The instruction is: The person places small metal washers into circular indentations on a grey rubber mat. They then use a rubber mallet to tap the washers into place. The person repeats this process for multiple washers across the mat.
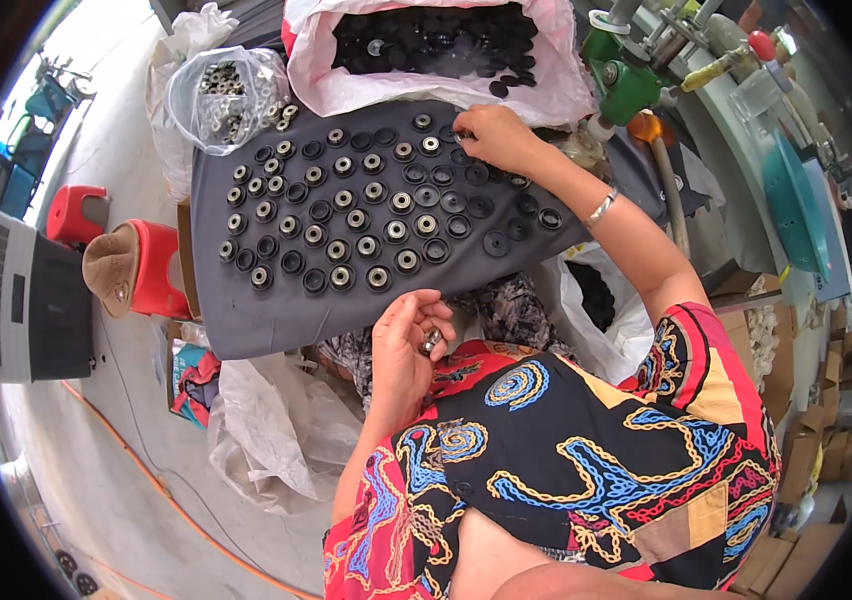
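My left hand [411, 335] is curled in front of the table's near edge, with small metal bearings [432, 341] resting in its fingers. At the far right of the cloth, my right hand [499, 138] has its fingertips pinched together on a small metal bearing, mostly hidden, over one of the black round parts. Many black wheel-like parts [496, 243] lie in loose rows across the grey cloth [276, 315]. Most on the left and in the middle have a silvery bearing [378, 277] seated in their centre; several on the right have none.
A white sack [311, 85] of black round parts stands open beyond the table. Left of it is a clear plastic bag [181, 90] holding metal bearings. A green machine [626, 85] stands at the far right; red stools [154, 270] are at the left.
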Demonstrator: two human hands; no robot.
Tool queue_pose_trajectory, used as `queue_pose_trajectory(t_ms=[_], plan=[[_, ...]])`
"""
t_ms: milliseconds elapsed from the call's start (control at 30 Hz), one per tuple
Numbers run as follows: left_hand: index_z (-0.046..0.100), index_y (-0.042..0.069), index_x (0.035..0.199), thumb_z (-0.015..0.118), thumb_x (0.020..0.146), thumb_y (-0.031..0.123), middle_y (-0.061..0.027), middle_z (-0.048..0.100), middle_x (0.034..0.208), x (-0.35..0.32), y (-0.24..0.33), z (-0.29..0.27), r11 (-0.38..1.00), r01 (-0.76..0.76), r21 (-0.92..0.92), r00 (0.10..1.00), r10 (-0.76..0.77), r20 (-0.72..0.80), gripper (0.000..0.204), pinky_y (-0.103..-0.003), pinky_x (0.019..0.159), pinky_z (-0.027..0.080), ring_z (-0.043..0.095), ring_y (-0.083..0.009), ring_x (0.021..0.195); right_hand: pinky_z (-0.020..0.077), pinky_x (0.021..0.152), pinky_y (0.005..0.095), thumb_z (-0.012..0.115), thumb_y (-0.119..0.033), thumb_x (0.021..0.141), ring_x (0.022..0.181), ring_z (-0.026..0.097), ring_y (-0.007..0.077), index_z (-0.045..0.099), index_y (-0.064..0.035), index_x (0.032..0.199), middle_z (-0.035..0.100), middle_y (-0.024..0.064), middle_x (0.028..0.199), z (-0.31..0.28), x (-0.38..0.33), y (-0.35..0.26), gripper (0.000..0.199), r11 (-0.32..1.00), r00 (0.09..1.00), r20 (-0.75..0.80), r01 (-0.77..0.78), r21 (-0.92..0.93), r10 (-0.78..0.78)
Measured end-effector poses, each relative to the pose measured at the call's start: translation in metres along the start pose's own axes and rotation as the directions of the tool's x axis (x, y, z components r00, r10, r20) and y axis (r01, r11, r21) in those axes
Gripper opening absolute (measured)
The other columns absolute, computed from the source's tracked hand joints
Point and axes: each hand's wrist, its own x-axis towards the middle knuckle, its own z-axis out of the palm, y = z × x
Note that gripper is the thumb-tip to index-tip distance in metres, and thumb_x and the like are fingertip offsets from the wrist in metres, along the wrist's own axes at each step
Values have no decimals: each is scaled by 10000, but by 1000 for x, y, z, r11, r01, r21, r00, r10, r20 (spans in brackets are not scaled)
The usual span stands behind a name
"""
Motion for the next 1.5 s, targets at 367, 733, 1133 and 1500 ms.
queue_pose_trajectory(t_ms=[367, 733, 1133, 1500], plan=[[578, -7, 1039, 474, 962, 217, -117, 617, 860, -1, 7, -1, 1000, 19, -2, 999, -19, -37, 259, -237, 449, 346, 590, -180, 657, 494, 792, 416, 636, -107, 728, 882, 621, 336, 684, -32, 958, 640, 166, 902, 15, 32, 8, 246, 985, 981, 175, -52, -165, 81], [583, 22, 1011, 375, 989, 369, -95, 614, 887, -7, 14, 7, 994, 91, -57, 994, -94, -47, 404, -270, 544, 364, 597, -196, 763, 509, 720, 454, 584, -106, 747, 805, 637, 371, 651, 4, 781, 636, 215, 780, 14, 33, 3, 133, 963, 986, 154, 99, -252, -61], [572, 44, 1069, 329, 1007, 381, -34, 618, 853, -1, -7, 0, 989, -124, -84, 982, 110, -151, 421, -262, 539, 424, 582, -109, 713, 510, 784, 364, 704, -147, 696, 912, 590, 288, 623, -24, 833, 578, 114, 873, -16, -96, -180, 201, 732, 776, 33, 579, 361, -630], [558, -13, 1073, 345, 1000, 391, -100, 627, 970, -9, -13, 0, 995, -98, -28, 981, 92, -168, 463, -318, 759, 481, 602, -177, 873, 509, 716, 396, 693, -107, 689, 849, 580, 297, 597, -21, 800, 575, 112, 860, -10, -115, -178, 170, 773, 753, 216, 543, 329, -621]])
